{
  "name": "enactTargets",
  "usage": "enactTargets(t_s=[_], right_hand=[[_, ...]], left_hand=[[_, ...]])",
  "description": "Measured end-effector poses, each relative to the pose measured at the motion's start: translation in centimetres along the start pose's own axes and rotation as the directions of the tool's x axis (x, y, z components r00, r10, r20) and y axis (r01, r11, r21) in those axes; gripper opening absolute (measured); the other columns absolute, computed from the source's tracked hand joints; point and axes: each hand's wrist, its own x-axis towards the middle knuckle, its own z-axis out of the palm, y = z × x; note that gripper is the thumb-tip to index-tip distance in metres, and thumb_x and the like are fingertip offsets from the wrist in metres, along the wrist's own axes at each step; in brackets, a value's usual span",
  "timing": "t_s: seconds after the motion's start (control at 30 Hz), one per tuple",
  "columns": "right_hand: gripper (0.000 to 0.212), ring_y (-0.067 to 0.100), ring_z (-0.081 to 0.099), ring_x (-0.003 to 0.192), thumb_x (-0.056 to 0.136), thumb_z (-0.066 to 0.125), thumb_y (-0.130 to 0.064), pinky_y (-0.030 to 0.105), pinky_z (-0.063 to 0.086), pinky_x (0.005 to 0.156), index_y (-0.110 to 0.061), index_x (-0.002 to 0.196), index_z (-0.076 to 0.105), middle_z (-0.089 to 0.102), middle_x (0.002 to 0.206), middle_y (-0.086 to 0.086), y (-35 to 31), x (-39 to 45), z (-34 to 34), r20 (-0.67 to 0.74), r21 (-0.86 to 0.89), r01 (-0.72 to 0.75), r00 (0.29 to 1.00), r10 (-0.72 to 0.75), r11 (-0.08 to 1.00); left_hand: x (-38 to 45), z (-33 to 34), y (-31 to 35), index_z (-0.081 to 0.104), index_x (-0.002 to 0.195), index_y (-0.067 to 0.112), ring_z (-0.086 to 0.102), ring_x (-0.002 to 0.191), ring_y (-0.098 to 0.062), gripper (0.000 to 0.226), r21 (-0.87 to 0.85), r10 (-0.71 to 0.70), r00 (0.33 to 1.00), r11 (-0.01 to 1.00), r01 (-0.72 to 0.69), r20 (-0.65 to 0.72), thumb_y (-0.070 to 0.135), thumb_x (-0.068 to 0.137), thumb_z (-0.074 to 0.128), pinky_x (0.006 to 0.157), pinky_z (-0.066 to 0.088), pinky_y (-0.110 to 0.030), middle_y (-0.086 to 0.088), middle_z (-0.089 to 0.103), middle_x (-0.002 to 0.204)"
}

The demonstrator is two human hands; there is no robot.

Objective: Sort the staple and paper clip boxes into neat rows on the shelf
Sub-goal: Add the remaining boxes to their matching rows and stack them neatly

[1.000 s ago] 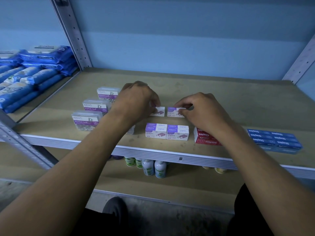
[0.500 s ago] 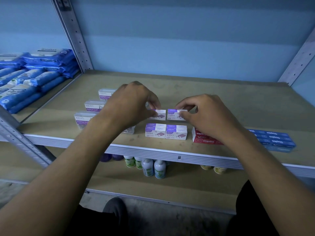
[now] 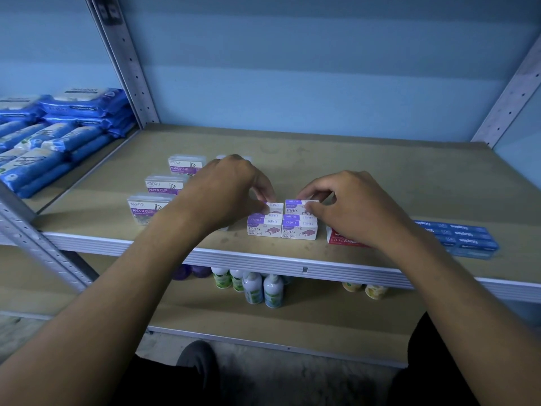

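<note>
Now both hands, left hand [image 3: 234, 194] and right hand [image 3: 351, 209], have drawn their pinched staple boxes [image 3: 298, 205] back against the centre-frame front row.

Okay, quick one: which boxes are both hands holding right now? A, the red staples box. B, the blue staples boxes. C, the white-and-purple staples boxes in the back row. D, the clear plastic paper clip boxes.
C: the left hand and right hand each pinch a white-and-purple staples box just behind the front pair.
</note>
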Motion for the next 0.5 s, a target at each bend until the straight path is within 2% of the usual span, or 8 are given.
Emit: enactTargets(t_s=[0.17,0.23,0.33,0.4,0.5], right_hand=[[0.018,0.004,0.066,0.086,0.083,0.066,-0.033,0.039,0.055,0.086,-0.04,0.096,0.077,0.074,0.084,-0.017,-0.35,-0.07,0.26,0.056,-0.024,0.004,0.998,-0.003,1.0],[0.02,0.005,0.066,0.088,0.082,0.064,-0.034,0.041,0.054,0.088,-0.04,0.096,0.077,0.074,0.084,-0.019,-0.37,-0.01,0.32,0.066,-0.035,0.008,0.998,-0.006,0.999],[0.02,0.005,0.066,0.091,0.084,0.062,-0.034,0.043,0.052,0.091,-0.041,0.096,0.077,0.074,0.085,-0.02,-0.19,0.17,0.39,0.088,-0.047,0.013,0.996,-0.009,0.999],[0.019,0.006,0.065,0.094,0.087,0.062,-0.036,0.045,0.049,0.095,-0.042,0.098,0.076,0.074,0.087,-0.021,-0.1,0.22,0.42,0.111,-0.057,0.025,0.994,-0.019,0.998],[0.023,0.009,0.061,0.102,0.085,0.064,-0.058,0.047,0.04,0.103,-0.044,0.102,0.074,0.073,0.093,-0.021,-0.05,0.13,0.37,0.124,-0.091,0.043,0.992,-0.032,0.995]], left_hand=[[-0.02,0.08,0.15,0.078,0.09,0.036,0.052,0.075,0.006,0.013,-0.065,-0.024,0.998,0.998,0.028,0.062,0.027,0.081,0.076,0.07,0.042,-0.023,0.018,0.067,0.081],[-0.07,0.05,0.3,0.079,0.091,0.033,0.059,0.092,-0.001,0.015,-0.076,-0.016,0.997,0.997,0.022,0.081,0.022,0.084,0.072,0.078,0.045,-0.021,0.015,0.072,0.089],[-0.12,-0.01,0.28,0.079,0.093,0.032,0.056,0.113,-0.01,0.016,-0.078,-0.014,0.995,0.997,0.022,0.097,0.021,0.086,0.069,0.084,0.042,-0.021,0.013,0.074,0.101],[-0.16,0.01,0.01,0.078,0.096,0.034,0.051,0.12,-0.012,0.014,-0.076,-0.007,0.994,0.997,0.016,0.113,0.028,0.088,0.067,0.092,0.043,-0.027,0.013,0.072,0.105],[-0.51,-0.06,-0.33,0.075,0.099,0.038,0.043,0.128,-0.012,0.023,-0.086,0.005,0.99,0.996,0.007,0.142,0.052,0.081,0.07,0.098,0.043,-0.033,0.017,0.07,0.106]])
